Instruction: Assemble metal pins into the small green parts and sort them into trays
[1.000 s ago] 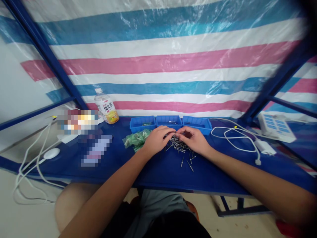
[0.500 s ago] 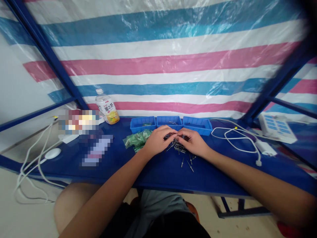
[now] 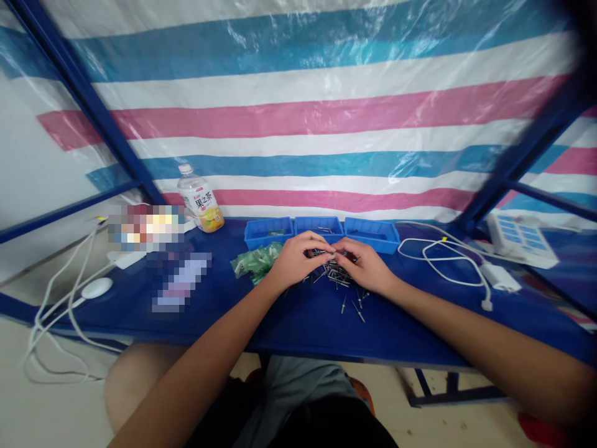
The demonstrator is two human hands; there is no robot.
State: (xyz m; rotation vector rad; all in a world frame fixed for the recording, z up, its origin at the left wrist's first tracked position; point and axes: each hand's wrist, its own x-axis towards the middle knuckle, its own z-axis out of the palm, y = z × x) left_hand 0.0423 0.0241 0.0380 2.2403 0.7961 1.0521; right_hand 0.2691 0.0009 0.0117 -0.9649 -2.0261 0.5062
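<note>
My left hand point(image 3: 298, 258) and my right hand point(image 3: 363, 262) meet fingertip to fingertip over a pile of blind rivets point(image 3: 336, 272), thin metal pins with thicker ends. Each hand is closed in a pinch, thumb against fingers. Whatever lies between the fingertips is too small to make out. Part of the pile is hidden beneath the hands. A few loose rivets point(image 3: 358, 311) lie nearer the table's front edge. Left of my left hand are crumpled green plastic bags point(image 3: 256, 262).
Behind the hands stand a left blue bin point(image 3: 254, 236), a middle blue bin point(image 3: 303, 225) and a right blue bin point(image 3: 385, 246), with small pieces inside. A drink bottle point(image 3: 201, 200) is at the back left. White cables and an adapter point(image 3: 499, 277) lie right, near a power strip point(image 3: 522, 241).
The fingers of both hands have shifted slightly, still pinched together over the rivets. The view has moved a little. The pile and bins look the same.
</note>
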